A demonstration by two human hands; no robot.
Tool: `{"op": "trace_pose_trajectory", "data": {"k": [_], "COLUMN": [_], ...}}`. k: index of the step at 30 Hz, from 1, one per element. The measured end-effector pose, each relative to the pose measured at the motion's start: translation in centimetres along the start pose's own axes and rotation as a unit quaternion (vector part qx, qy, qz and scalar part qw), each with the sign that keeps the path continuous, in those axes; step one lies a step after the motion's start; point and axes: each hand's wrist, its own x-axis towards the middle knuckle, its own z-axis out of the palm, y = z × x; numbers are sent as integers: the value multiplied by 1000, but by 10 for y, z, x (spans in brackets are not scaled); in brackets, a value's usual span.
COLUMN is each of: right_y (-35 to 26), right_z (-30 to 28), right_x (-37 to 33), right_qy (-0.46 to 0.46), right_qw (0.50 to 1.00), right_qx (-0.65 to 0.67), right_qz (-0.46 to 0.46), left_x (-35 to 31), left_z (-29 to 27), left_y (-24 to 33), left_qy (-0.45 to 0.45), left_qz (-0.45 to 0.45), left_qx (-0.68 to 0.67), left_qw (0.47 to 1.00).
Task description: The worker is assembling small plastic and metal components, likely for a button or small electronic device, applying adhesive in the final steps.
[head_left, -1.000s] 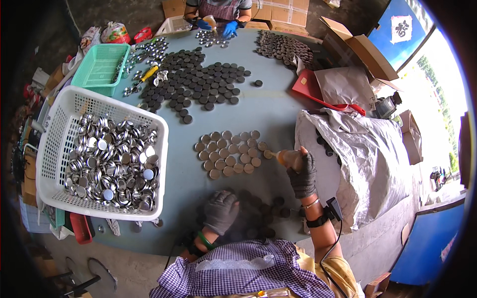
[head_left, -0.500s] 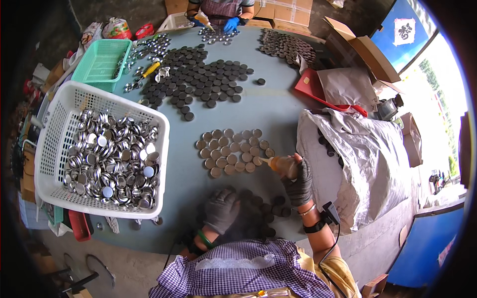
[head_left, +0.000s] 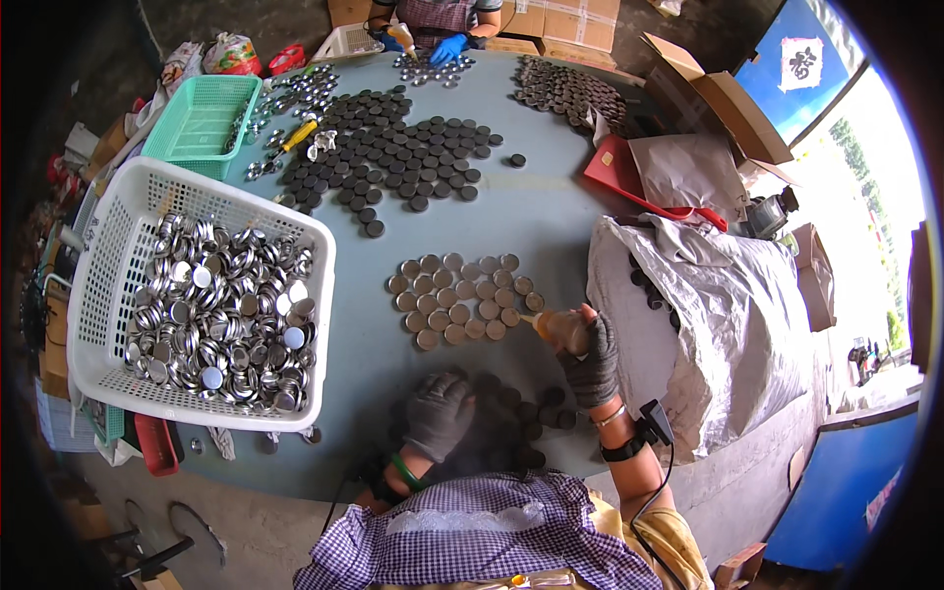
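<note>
Now, right hand (head_left: pixel 590 356): gripping a small amber squeeze bottle (head_left: pixel 559 328), nozzle aimed at the tan caps (head_left: pixel 457 300) just ahead.
Left hand (head_left: pixel 439 413): fingers spread flat over dark caps (head_left: pixel 521 418).

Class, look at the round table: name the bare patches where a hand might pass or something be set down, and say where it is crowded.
Bare table lies between the black discs and the brown discs, and between the white basket and those brown discs. Crowded: dark discs under the left hand, and the bottle in the right hand.
</note>
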Motion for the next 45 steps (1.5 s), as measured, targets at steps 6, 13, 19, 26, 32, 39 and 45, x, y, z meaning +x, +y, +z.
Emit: {"op": "trace_pose_trajectory", "data": {"k": [6, 13, 19, 26, 32, 39, 45], "right_y": [0, -1, -11, -14, -12, -7, -3], "right_z": [-4, -5, -4, 1, 5, 3, -3], "right_x": [-6, -10, -4, 4, 11, 10, 2], "right_qy": [-1, -18, -15, -14, -11, -4, 3], "right_qw": [1000, 1000, 999, 999, 1000, 1000, 1000], "right_qx": [-10, -10, -30, -27, -22, -2, -26], "right_qz": [-2, 17, -5, -18, -9, 3, -14], "left_x": [1, 1, 0, 1, 1, 0, 0], "left_z": [1, 0, 2, 0, 0, 0, 1], "left_y": [1, 1, -1, 0, -1, -1, -1], "left_qy": [1, 3, 3, 1, 6, 1, 4], "left_qz": [0, 3, 4, 2, 5, 1, 2], "left_qx": [3, 11, 15, 11, 7, 4, -6], "left_qw": [1000, 1000, 1000, 1000, 1000, 1000, 1000]}}
